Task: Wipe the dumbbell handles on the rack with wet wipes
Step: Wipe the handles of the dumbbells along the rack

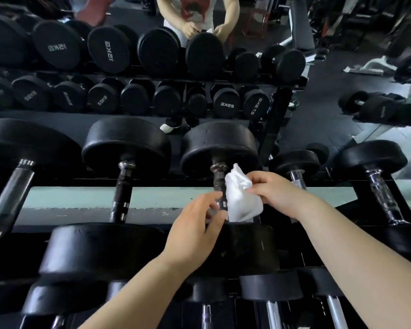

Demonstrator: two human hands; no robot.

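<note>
At the frame's centre, the right hand [278, 195] pinches a crumpled white wet wipe [243, 200] against the dark dumbbell handle [217, 179] on the rack [152, 181]. The left hand [195, 233] curls at the handle's lower end; I cannot tell whether it grips anything.

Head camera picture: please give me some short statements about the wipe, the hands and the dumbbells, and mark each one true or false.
1. The right hand pinches a white wipe. True.
2. The wipe lies flat on the floor. False: it is held up beside a dark dumbbell handle.
3. The left hand hangs far from that handle. False: its fingers are right at it.
4. The dumbbell at the far right has a shiny handle. True.
5. Both hands wear gloves. False: they are bare.
</note>
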